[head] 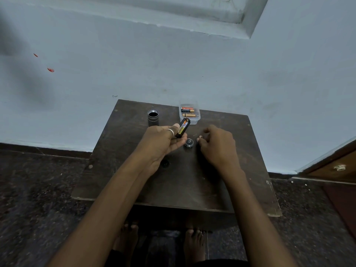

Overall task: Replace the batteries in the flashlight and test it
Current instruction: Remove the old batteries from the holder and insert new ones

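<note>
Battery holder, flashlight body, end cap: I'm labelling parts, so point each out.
battery holder (183,128), head view, its side above the left hand.
flashlight body (153,120), head view, ribbed side wall.
end cap (189,143), head view, top face.

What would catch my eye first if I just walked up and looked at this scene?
Probably the left hand holding a black battery holder above the middle of the dark table. Behind it, the open flashlight body stands upright beside a clear tub of batteries.
</note>
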`<state>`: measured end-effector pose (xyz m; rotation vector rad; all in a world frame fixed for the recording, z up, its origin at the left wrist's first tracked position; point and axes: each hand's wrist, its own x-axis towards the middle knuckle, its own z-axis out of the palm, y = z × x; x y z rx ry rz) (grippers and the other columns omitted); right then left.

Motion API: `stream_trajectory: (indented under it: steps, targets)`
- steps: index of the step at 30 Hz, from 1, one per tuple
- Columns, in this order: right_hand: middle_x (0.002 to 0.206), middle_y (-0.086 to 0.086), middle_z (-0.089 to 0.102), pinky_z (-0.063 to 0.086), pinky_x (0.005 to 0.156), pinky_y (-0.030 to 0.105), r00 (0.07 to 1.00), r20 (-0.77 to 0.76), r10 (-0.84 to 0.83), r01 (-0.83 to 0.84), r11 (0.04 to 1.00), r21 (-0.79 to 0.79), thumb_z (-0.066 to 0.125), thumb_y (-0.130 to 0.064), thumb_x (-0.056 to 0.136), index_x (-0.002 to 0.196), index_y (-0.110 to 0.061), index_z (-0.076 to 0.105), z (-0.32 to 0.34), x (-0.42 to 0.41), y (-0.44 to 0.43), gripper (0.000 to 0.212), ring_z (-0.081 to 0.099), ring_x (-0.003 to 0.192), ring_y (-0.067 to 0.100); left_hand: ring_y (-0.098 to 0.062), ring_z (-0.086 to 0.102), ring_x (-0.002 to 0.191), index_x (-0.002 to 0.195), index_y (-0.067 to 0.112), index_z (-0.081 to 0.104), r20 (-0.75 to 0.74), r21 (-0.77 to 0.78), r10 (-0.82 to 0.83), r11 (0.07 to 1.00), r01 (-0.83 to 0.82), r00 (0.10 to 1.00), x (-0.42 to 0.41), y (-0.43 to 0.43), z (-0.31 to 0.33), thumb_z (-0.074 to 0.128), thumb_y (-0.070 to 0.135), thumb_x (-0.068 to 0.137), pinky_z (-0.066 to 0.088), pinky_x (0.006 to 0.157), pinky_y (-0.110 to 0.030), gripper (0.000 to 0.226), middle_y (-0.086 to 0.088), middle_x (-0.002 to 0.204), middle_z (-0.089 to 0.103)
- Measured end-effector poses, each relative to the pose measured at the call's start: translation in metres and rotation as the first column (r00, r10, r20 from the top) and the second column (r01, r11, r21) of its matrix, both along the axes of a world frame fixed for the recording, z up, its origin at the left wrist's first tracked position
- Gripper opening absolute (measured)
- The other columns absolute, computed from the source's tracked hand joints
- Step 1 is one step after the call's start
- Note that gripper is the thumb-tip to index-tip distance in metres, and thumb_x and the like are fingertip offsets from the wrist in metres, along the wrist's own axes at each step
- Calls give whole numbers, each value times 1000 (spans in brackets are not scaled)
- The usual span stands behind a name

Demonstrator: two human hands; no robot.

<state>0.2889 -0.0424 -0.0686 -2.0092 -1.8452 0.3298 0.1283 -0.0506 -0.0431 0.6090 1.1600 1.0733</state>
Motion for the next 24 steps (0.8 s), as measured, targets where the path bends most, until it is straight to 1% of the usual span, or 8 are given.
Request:
stream_trajectory:
  steps: [3,6,8,10,12,15,20,24]
  targets:
    - [104,8,74,51,84,36,995,-97,-8,16,996,85,62,-26,95,107,-11,69,0,-1,0,21,66,102,29,-16,71,79,108,-4,63,13,4,1,1000,-1,1000,0,0,0,53,10,101,61,69,-23,19,-19,91,70]
    - [89,-3,74,48,75,22,973,-232,24,24,979,201,61,-22,95,99,-15,73,7,-1,0,14,67,84,12,-16,71,76,112,-6,63,11,4,-22,1000,22,1000,-1,-1,1,51,14,102,60,67,-22,25,-18,90,72]
    - [90,-11,72,48,77,13,904,-414,109,-33,982,186,65,-21,93,106,-18,73,16,-3,-1,16,66,81,1,-15,70,74,108,-5,65,8,11,-30,999,30,1000,-1,-1,2,49,16,103,60,67,-22,26,-16,87,72]
    - [103,-10,74,55,88,21,797,-566,211,-163,977,136,72,-19,89,117,-18,70,20,-6,-1,28,69,94,1,-13,70,70,100,0,68,5,22,-38,999,38,999,-1,-1,3,46,16,104,60,66,-23,27,-10,81,72]
    - [117,-8,72,55,95,27,769,-576,276,-247,960,131,79,-21,83,125,-18,66,19,-9,-2,45,67,107,4,-10,71,67,96,3,68,12,24,-38,999,38,999,-2,-1,3,45,16,105,59,65,-24,28,-7,75,71]
    - [121,-8,70,55,97,29,773,-558,301,-243,954,177,84,-21,78,129,-17,63,18,-13,-3,56,65,113,2,-11,73,71,99,3,67,21,23,-52,998,51,998,-3,-2,4,42,17,105,60,65,-25,29,-11,82,71]
    - [113,-7,71,58,79,17,808,-495,320,-213,941,262,83,-15,77,123,-18,66,20,-17,-5,48,64,97,-14,-13,73,83,112,5,68,-21,53,-85,995,86,996,-1,-2,6,48,25,104,59,67,-23,30,-13,100,74]
    - [107,-8,69,55,73,9,819,-458,345,-226,928,295,85,-16,78,121,-16,66,20,-17,-7,48,62,92,-20,-19,72,100,128,-1,59,-31,59,-76,995,78,997,-1,0,4,51,18,102,60,76,-26,34,-15,110,72]
